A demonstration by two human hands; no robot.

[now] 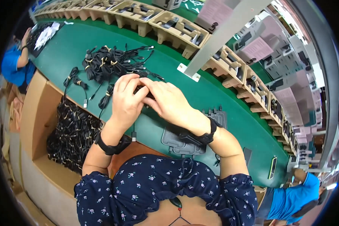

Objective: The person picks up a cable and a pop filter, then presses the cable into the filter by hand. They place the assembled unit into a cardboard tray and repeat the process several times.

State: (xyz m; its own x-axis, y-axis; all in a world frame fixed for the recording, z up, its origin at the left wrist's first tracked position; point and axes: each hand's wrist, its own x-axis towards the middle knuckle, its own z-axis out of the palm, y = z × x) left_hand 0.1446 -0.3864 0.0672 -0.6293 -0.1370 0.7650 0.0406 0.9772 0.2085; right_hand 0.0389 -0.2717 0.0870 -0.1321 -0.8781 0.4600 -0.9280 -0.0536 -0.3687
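Both hands meet over the green worktop (83, 41). The left hand (126, 101) and the right hand (169, 101) close their fingers together on a small black cable bundle (141, 89), which is mostly hidden between the fingertips; each grip is closed on it. One loose end of the cable hangs down below the left wrist to a small plug (134, 134) at the worktop's near edge.

Just beyond the hands lies a pile of coiled black cables (109, 62), several bound with pale ties, and a few single cables (74, 80) lie apart to its left. A cardboard box (34, 113) beside the worktop on the person's left holds a great many more cables (73, 133). A grey tray (179, 141) sits under the right forearm.

Judging by this, a fair number of cables have been dealt with, one is in hand, and the box suggests much is left. Which heap is finished cannot be told.
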